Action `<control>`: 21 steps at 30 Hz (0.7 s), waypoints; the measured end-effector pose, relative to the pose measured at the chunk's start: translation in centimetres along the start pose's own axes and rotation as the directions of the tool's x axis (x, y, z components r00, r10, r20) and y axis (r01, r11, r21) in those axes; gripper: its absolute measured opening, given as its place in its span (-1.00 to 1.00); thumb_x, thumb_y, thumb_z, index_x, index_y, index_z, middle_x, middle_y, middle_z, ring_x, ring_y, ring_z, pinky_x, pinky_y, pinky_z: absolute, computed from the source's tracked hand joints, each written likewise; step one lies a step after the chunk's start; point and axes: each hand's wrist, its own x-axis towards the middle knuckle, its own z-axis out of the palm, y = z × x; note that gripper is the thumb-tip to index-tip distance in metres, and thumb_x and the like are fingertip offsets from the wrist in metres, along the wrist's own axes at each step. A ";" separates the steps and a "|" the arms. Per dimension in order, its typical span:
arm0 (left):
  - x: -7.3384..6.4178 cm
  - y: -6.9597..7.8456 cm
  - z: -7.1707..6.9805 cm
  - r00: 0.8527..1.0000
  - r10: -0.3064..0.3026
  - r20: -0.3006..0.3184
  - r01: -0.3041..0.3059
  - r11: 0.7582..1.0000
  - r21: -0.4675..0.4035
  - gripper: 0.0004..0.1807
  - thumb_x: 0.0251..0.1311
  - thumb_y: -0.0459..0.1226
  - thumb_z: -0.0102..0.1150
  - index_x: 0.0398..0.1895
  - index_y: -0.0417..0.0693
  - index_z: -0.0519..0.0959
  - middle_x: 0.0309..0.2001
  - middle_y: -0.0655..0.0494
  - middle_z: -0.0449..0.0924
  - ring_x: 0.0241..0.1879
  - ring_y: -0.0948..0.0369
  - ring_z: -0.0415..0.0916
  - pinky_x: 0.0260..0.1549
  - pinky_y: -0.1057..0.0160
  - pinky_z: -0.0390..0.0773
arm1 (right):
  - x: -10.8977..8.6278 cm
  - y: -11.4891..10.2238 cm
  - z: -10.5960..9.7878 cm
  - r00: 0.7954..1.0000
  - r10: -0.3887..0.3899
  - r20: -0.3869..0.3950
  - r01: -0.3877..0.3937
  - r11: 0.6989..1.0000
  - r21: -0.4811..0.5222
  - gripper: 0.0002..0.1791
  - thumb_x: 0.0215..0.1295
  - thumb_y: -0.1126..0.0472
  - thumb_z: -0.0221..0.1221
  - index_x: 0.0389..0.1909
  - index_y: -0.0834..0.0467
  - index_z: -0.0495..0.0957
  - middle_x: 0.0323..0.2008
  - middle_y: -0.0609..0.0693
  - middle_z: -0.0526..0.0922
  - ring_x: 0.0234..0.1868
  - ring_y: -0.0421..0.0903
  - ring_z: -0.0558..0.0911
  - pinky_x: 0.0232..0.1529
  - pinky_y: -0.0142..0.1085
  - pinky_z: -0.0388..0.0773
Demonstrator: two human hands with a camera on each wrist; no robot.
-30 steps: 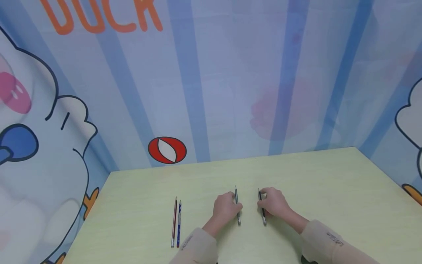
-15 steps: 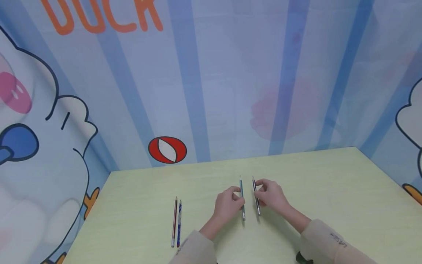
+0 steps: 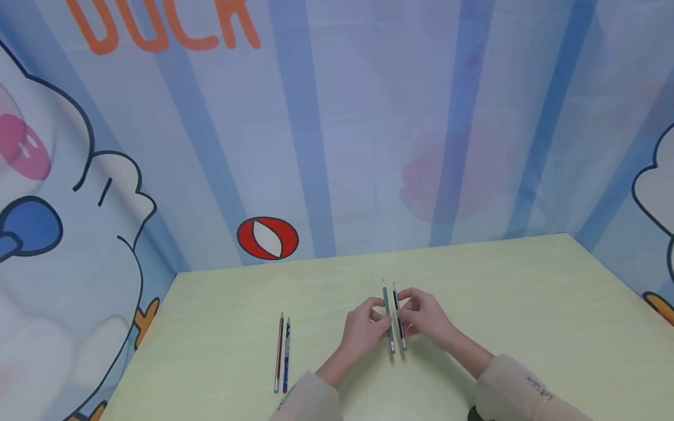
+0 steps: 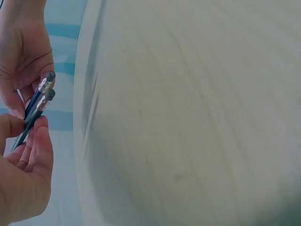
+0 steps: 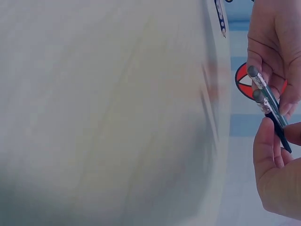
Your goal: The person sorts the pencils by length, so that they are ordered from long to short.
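My left hand pinches a green pencil between thumb and fingers. Facing it, my right hand pinches a dark pencil the same way. Both pencils are held above the table, side by side and nearly parallel, tips pointing to the far edge and eraser ends toward me. A narrow gap shows between them in the head view. From the left wrist, the green pencil's eraser appears just beside the dark pencil's eraser.
On the pale yellow-green table, left of my hands, lie a red pencil and a blue patterned pencil, close together with tips away from me. A printed cloth backdrop stands along the table's far edge.
Both pencils have been lifted off the table and moved slightly away from me. The right hand has brought the dark pencil left, closing most of the gap to the green one.
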 end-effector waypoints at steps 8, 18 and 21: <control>-0.4 0.0 -0.1 1.000 -0.020 0.005 0.020 1.000 -0.007 -0.69 0.03 -0.34 0.07 -0.09 -0.15 0.45 -0.54 0.10 0.57 -0.65 0.33 0.49 -0.65 0.44 0.45 | -0.3 0.1 0.5 0.999 0.012 0.042 -0.012 1.000 0.012 -0.66 0.08 0.42 0.02 -0.07 0.38 0.31 -0.54 0.02 0.47 -0.61 -0.18 0.51 -0.55 -0.25 0.55; -0.8 -0.2 -0.4 0.999 -0.032 0.005 0.032 0.999 -0.029 -0.71 0.04 -0.35 0.07 -0.12 -0.15 0.45 -0.50 0.10 0.54 -0.64 0.35 0.48 -0.64 0.45 0.47 | -0.6 0.1 1.2 0.998 0.016 0.068 -0.017 1.000 0.006 -0.67 0.09 0.42 0.02 -0.07 0.37 0.31 -0.54 0.03 0.49 -0.60 -0.17 0.51 -0.54 -0.25 0.55; -0.9 -0.2 -0.5 0.999 -0.040 0.008 0.040 0.999 -0.037 -0.70 0.04 -0.35 0.07 -0.10 -0.15 0.45 -0.49 0.10 0.54 -0.64 0.33 0.49 -0.63 0.45 0.48 | -0.7 0.1 1.3 0.998 0.021 0.067 -0.021 1.000 0.008 -0.67 0.10 0.43 0.02 -0.07 0.37 0.31 -0.55 0.03 0.48 -0.61 -0.17 0.50 -0.55 -0.27 0.54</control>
